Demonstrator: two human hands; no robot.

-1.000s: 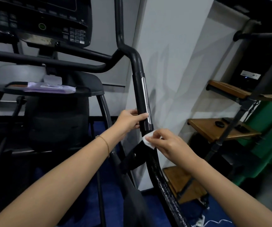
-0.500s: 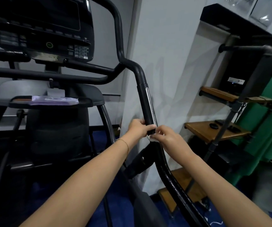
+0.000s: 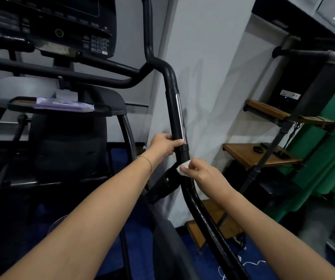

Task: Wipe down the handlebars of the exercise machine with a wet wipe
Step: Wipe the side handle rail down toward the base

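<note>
Right hand: our right hand [image 3: 205, 174] pinches the wet wipe [image 3: 183, 168] between thumb and fingertips.
Wet wipe: it sits at our fingertips, pressed on the handlebar [image 3: 174, 110] below the chrome strip; we cannot tell whether it wraps behind.
Left hand: our left hand [image 3: 163, 146] grips the same bar just above, fingers curled round it.
Beyond: a pale packet [image 3: 61, 105] lies on the machine's tray [image 3: 110, 109], well apart from both hands.

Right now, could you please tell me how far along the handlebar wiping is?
Done, apparently: the lower bar glistens wet. In hand: the right hand pinches the wet wipe against the bar just under the upper grip, which the left hand holds. Left, probably: that matte upper grip and the far handlebar by the console.
</note>
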